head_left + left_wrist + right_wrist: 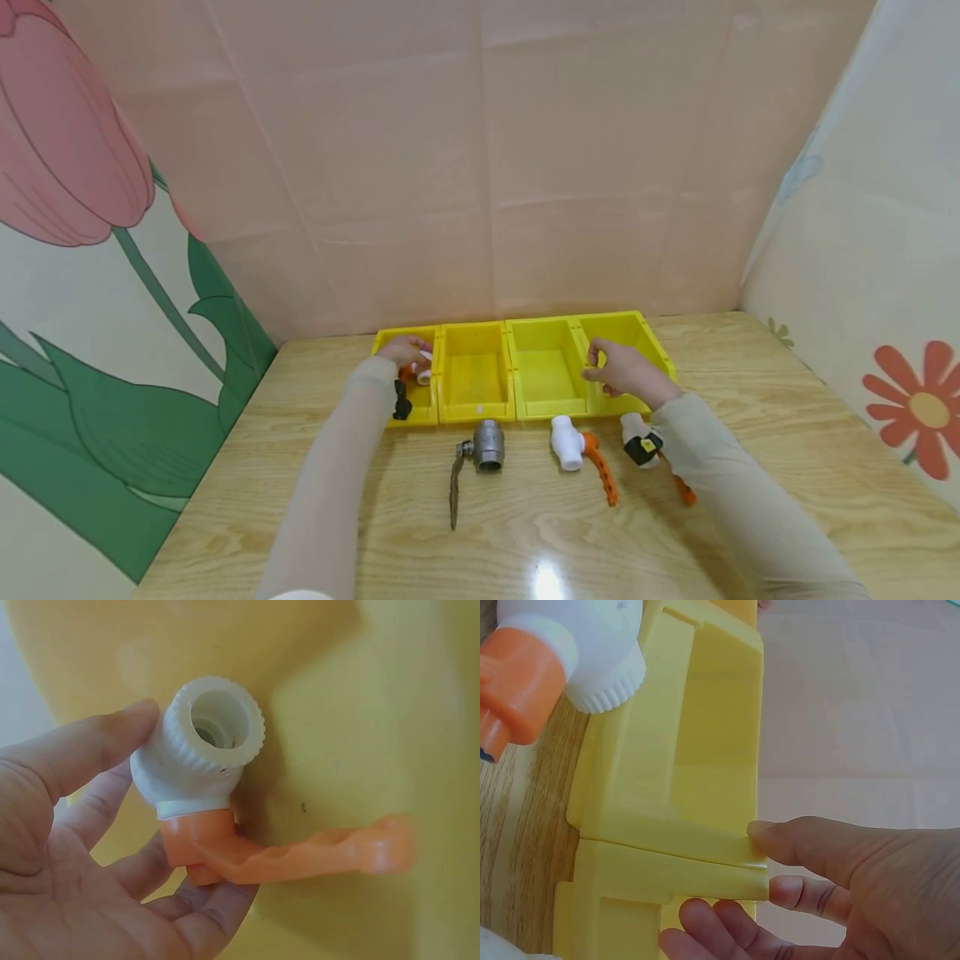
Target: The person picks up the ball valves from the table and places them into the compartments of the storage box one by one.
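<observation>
- Left hand [405, 350] is inside the far-left yellow bin [384, 342], fingers and thumb curled round a white plastic ball valve with orange lever [206, 776].
- In the left wrist view the thumb [90, 750] sits on the white body's side and the other fingers cup under the orange collar; the threaded mouth faces the camera.
- Long axis of the held valve: the orange lever runs out to the right in the wrist view, away from the palm, just above or against the bin's yellow floor; contact cannot be told.
- Right hand [618, 371] is at the wall shared by the third bin [547, 333] and fourth bin [645, 329]. Fingertips [761, 829] pinch the rim where the two bins join; it holds no valve.
- On the counter [750, 467] in front of the bins, a row of loose parts: metal ball valve with long dark lever [480, 454], white valve with orange lever [577, 450], and a third white-and-orange valve [633, 427] partly under the right forearm.
- The loose white valves lie just near-side of the right hand, well apart from the left; the right hand is nearer. The middle one's orange lever points toward the person.
- Second bin [476, 333] has nothing visible in it.
</observation>
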The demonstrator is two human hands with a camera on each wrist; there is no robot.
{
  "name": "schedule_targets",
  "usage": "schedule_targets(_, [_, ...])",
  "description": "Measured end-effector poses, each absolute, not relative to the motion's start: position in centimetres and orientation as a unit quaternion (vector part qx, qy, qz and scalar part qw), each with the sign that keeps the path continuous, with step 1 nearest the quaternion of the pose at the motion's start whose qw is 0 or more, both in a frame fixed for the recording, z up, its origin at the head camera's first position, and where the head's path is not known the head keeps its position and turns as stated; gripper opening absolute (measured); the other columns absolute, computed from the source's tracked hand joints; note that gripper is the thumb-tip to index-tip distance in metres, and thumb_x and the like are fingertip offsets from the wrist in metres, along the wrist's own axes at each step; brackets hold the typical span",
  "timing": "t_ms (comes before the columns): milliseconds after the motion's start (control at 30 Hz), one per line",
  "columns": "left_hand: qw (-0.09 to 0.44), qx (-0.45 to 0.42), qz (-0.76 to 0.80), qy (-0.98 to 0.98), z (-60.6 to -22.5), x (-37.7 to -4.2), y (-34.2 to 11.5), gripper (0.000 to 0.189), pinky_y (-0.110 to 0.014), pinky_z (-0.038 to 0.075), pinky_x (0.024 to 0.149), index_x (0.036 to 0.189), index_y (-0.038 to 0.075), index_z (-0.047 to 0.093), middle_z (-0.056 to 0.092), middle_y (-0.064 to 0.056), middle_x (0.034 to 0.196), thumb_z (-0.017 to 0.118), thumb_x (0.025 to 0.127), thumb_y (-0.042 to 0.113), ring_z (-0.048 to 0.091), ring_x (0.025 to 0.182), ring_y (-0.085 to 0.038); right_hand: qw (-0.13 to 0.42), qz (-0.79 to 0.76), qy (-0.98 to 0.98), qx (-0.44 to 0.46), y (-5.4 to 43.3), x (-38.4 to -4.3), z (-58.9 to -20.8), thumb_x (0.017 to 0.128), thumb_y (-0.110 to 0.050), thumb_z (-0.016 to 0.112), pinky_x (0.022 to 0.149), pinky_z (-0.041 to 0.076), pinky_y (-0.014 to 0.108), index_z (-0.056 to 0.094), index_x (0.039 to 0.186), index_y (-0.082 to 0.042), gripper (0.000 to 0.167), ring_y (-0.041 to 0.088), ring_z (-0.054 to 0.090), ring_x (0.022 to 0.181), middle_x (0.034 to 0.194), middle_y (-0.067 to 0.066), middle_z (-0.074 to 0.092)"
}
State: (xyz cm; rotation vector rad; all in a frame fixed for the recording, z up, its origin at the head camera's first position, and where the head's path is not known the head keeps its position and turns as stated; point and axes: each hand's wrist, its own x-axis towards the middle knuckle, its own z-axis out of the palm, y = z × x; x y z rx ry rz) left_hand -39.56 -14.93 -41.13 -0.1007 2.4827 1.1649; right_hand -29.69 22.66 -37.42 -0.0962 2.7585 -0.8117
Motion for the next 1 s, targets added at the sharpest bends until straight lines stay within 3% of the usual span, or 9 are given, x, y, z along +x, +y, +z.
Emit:
schedule_targets(500, [0.195, -0.024, 0.396, 0.897, -40.75, -39.27, -15.1, 0.034, -0.037, 0.043, 0.095, 0.124, 0.009, 0.063, 0.058, -0.011, 0.128, 0.065, 0.089, 0.007, 0.05, 0.109, -0.023, 0.127, -0.274, 0.953, -0.033, 22.55, -29.57, -37.47, 0.094, -0.021, 0.064, 0.057, 0.047, 0.025, 0.044, 0.1, -0.008, 0.024, 0.02, 0.053, 0.062, 0.075, 0.006, 0.048])
schedule_targets(700, [0.196, -0.022, 0.388, 0.9, -40.63, -39.3, -15.26, 0.037, -0.042, 0.042, 0.102, 0.126, 0.011, 0.063, 0.055, -0.011, 0.135, 0.067, 0.089, 0.01, 0.049, 0.119, -0.027, 0.127, -0.276, 0.952, -0.037, 22.62, -29.58, -37.52, 0.094, -0.022, 0.063, 0.057, 0.047, 0.026, 0.044, 0.1, -0.008, 0.025, 0.02, 0.053, 0.061, 0.075, 0.006, 0.047])
schedule_targets(1000, [0.2, -0.028, 0.372, 0.906, -40.69, -39.6, -15.33, 0.038, -0.038, 0.045, 0.094, 0.126, 0.012, 0.063, 0.055, -0.011, 0.134, 0.065, 0.089, 0.007, 0.05, 0.114, -0.025, 0.129, -0.274, 0.952, -0.032, 22.62, -29.62, -37.58, 0.095, -0.022, 0.063, 0.058, 0.048, 0.026, 0.044, 0.1, -0.008, 0.024, 0.02, 0.052, 0.061, 0.075, 0.007, 0.048])
